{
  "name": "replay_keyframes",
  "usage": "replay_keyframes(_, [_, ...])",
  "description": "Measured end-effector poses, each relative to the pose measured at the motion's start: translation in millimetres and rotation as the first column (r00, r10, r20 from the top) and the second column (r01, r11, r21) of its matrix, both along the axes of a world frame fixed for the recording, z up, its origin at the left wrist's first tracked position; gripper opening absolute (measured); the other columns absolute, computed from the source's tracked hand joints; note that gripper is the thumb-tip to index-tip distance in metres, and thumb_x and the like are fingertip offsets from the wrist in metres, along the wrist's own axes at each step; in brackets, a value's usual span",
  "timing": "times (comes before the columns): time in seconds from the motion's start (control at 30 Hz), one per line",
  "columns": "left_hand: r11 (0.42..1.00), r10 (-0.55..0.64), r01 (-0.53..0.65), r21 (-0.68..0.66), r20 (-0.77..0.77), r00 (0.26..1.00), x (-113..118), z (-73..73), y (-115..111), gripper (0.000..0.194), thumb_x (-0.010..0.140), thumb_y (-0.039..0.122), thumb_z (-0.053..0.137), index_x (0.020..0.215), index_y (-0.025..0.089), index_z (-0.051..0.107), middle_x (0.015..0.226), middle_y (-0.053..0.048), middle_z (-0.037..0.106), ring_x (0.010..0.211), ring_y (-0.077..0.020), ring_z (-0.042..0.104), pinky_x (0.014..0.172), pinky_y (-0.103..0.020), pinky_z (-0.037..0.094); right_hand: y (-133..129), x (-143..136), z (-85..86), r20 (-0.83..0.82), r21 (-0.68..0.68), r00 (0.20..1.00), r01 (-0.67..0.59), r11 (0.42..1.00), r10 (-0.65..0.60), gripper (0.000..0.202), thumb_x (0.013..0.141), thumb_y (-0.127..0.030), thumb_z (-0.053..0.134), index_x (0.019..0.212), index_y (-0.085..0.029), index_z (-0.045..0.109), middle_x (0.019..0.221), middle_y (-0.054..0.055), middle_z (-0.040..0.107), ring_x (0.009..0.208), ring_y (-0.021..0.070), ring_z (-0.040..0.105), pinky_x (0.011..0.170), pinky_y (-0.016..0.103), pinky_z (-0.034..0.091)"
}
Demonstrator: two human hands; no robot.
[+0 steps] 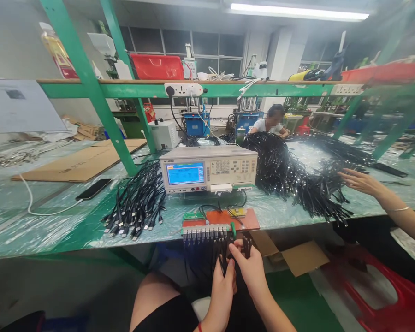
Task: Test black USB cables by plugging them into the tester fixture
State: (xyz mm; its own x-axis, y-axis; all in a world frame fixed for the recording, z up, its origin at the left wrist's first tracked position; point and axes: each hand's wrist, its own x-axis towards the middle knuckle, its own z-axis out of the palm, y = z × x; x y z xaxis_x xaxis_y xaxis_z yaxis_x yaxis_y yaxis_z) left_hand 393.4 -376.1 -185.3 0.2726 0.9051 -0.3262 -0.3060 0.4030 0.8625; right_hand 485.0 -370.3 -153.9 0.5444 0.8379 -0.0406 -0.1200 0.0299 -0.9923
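Close below the table's front edge, my left hand (224,284) is closed around several black cables (220,252). Just right of it, my right hand (252,265) is also closed, with black cable ends (246,244) sticking up between its fingers. Directly above my hands is a row of metal connector sockets (204,230) on an orange-brown board (249,220), with black plugs along its front. A small green connector (233,229) stands at the right end of the row. Behind the board, a bench tester (210,168) shows a lit blue screen.
Black cables lie in a bundle (134,203) left of the tester and in a large heap (280,170) to its right. At right, another person's hand (361,182) reaches to the heap. A phone (94,189) and flattened cardboard (83,161) lie left. Green frame posts (105,124) rise from the table.
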Motion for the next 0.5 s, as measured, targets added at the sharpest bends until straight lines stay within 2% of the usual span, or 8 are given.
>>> replay_keyframes(0.1, [1.000, 0.004, -0.004, 0.029, 0.000, 1.000, 2, -3.7, 0, 0.068, 0.073, 0.073, 0.074, 0.114, 0.022, 0.055, 0.050, 0.015, 0.034, 0.038, -0.0047, 0.023, 0.037, -0.017, 0.017, 3, 3, 2.2, -0.039, -0.037, 0.998, -0.041, 0.998, 0.040, 0.047, 0.069, -0.055, 0.085, 0.091, -0.014, 0.075, 0.089, 0.011, 0.075, 0.083, 0.0267, 0.070, 0.071, 0.035, 0.059])
replay_keyframes(0.17, [0.998, 0.030, -0.030, 0.052, 0.004, 1.000, 1, -4.0, 1, 0.061, 0.077, 0.071, 0.073, 0.108, 0.021, 0.058, 0.053, 0.013, 0.040, 0.037, -0.0037, 0.026, 0.037, -0.017, 0.019, 4, 5, 2.6, -0.099, -0.041, 0.994, -0.054, 0.998, 0.049, 0.048, 0.072, -0.058, 0.083, 0.090, -0.014, 0.075, 0.084, 0.010, 0.075, 0.073, 0.0244, 0.070, 0.062, 0.032, 0.057])
replay_keyframes(0.23, [0.994, 0.070, -0.071, 0.086, 0.004, 0.998, -2, -1.0, 2, 0.054, 0.082, 0.070, 0.068, 0.098, 0.019, 0.062, 0.062, 0.007, 0.054, 0.038, -0.0040, 0.035, 0.038, -0.018, 0.029, 5, 7, 1.1, -0.181, -0.035, 0.982, -0.062, 0.997, 0.055, 0.051, 0.077, -0.062, 0.077, 0.095, -0.014, 0.074, 0.077, 0.007, 0.072, 0.056, 0.0178, 0.062, 0.049, 0.028, 0.049])
replay_keyframes(0.3, [0.983, 0.118, -0.119, 0.137, 0.012, 0.993, -6, 4.9, 4, 0.051, 0.086, 0.068, 0.064, 0.090, 0.017, 0.065, 0.078, -0.002, 0.068, 0.049, -0.0091, 0.054, 0.048, -0.023, 0.046, 6, 11, -2.3, -0.220, -0.021, 0.975, -0.042, 0.999, 0.036, 0.054, 0.081, -0.066, 0.071, 0.098, -0.015, 0.073, 0.067, 0.001, 0.064, 0.045, 0.0114, 0.049, 0.040, 0.024, 0.037])
replay_keyframes(0.37, [0.967, 0.175, -0.175, 0.186, 0.015, 0.984, -10, 11.6, 5, 0.047, 0.090, 0.062, 0.063, 0.084, 0.016, 0.068, 0.086, -0.007, 0.073, 0.069, -0.0168, 0.067, 0.070, -0.030, 0.056, 9, 17, -6.9, -0.224, -0.004, 0.974, 0.019, 1.000, -0.020, 0.055, 0.081, -0.069, 0.070, 0.092, -0.015, 0.072, 0.057, -0.004, 0.051, 0.044, 0.0079, 0.038, 0.039, 0.020, 0.027])
replay_keyframes(0.4, [0.960, 0.200, -0.199, 0.198, 0.016, 0.980, -11, 14.3, 5, 0.045, 0.092, 0.060, 0.062, 0.083, 0.017, 0.068, 0.083, -0.006, 0.073, 0.076, -0.0184, 0.068, 0.077, -0.031, 0.056, 11, 20, -9.4, -0.226, -0.005, 0.973, 0.052, 0.999, -0.052, 0.055, 0.080, -0.070, 0.070, 0.087, -0.015, 0.070, 0.054, -0.006, 0.044, 0.044, 0.0068, 0.033, 0.040, 0.019, 0.023])
replay_keyframes(0.43, [0.958, 0.212, -0.211, 0.194, 0.018, 0.977, -11, 15.9, 6, 0.044, 0.093, 0.059, 0.061, 0.084, 0.017, 0.068, 0.074, -0.004, 0.070, 0.074, -0.0180, 0.067, 0.078, -0.031, 0.055, 13, 23, -11.7, -0.234, -0.011, 0.969, 0.072, 0.997, -0.073, 0.056, 0.078, -0.071, 0.072, 0.082, -0.015, 0.068, 0.052, -0.007, 0.040, 0.044, 0.0060, 0.029, 0.040, 0.019, 0.020])
replay_keyframes(0.5, [0.967, 0.197, -0.200, 0.158, 0.035, 0.980, -10, 15.7, 6, 0.046, 0.093, 0.063, 0.059, 0.086, 0.018, 0.066, 0.056, 0.005, 0.053, 0.055, -0.0132, 0.056, 0.063, -0.027, 0.051, 18, 27, -15.7, -0.259, -0.028, 0.962, 0.079, 0.996, -0.084, 0.057, 0.073, -0.072, 0.075, 0.076, -0.016, 0.065, 0.052, -0.008, 0.036, 0.044, 0.0054, 0.026, 0.041, 0.020, 0.016])
